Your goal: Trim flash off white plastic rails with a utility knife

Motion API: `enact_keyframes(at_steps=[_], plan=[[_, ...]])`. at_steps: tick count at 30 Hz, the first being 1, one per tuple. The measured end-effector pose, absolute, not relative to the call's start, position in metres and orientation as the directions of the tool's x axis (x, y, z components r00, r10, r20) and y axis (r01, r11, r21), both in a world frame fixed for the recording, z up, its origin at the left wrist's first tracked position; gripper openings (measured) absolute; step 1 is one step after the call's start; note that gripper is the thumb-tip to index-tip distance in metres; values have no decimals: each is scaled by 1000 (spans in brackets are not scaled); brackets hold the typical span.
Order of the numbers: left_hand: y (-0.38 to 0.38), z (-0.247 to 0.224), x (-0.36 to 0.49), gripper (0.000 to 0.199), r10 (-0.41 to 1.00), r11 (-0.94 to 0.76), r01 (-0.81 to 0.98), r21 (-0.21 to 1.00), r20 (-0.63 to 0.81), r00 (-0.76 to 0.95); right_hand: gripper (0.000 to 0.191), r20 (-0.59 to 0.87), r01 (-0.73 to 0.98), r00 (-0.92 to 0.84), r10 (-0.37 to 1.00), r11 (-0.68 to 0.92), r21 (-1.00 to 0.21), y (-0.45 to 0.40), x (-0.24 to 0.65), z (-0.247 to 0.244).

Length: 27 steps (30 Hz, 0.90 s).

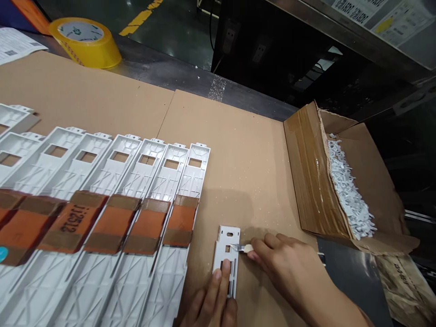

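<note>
The clearest writing is dark stamped lettering, upside down on one brown tape band (72,222); it reads something like "JJ2512", though the characters are uncertain. That band is one of several strips of brown tape lying across a row of long white plastic panels (160,177) with square windows, at the left of the cardboard sheet (245,154) that covers the bench (170,68). The printed paper (17,44) beside the yellow packing tape roll (85,43) is too small to read.

The small white plastic part (226,259) lies on the cardboard just right of the row. The left hand (207,299) comes in from below, its fingers (225,277) pressing on the part's lower end. The right hand (289,272) reaches in from the lower right, clenched around a cream-handled craft knife (242,248), its blade at the part's edge. An open cardboard box (306,181) holding white plastic trimmings (347,190) sits to the right
</note>
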State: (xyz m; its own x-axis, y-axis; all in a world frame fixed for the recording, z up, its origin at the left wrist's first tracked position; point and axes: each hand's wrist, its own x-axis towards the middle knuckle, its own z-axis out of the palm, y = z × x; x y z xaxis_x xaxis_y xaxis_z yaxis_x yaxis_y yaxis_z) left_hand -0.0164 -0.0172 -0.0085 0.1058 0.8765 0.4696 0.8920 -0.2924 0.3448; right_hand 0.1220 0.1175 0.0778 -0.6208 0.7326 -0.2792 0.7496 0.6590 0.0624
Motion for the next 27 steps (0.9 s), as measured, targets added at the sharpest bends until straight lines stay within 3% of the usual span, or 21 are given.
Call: enact_keyframes(at_steps=[4, 10, 21, 24, 27], plan=[[-17, -11, -15, 23, 869, -299, 898, 322, 481, 117, 16, -361, 699, -647, 671, 712, 70, 132, 118, 82], [-15, -15, -14, 26, 846, -303, 911, 279, 518, 123, 17, -274, 610, -745, 608, 787, 86, 143, 113, 84], [-16, -16, -14, 25, 836, -317, 908, 274, 532, 131, 13, -265, 498, -819, 508, 860, 110, 161, 106, 87], [-16, -15, -14, 25, 837, -316, 904, 288, 533, 122, 11, -239, 431, -867, 436, 899, 76, 170, 106, 88], [-16, -14, -14, 26, 843, -307, 909, 284, 525, 121, 20, -196, 469, -865, 462, 883, 14, 174, 114, 92]])
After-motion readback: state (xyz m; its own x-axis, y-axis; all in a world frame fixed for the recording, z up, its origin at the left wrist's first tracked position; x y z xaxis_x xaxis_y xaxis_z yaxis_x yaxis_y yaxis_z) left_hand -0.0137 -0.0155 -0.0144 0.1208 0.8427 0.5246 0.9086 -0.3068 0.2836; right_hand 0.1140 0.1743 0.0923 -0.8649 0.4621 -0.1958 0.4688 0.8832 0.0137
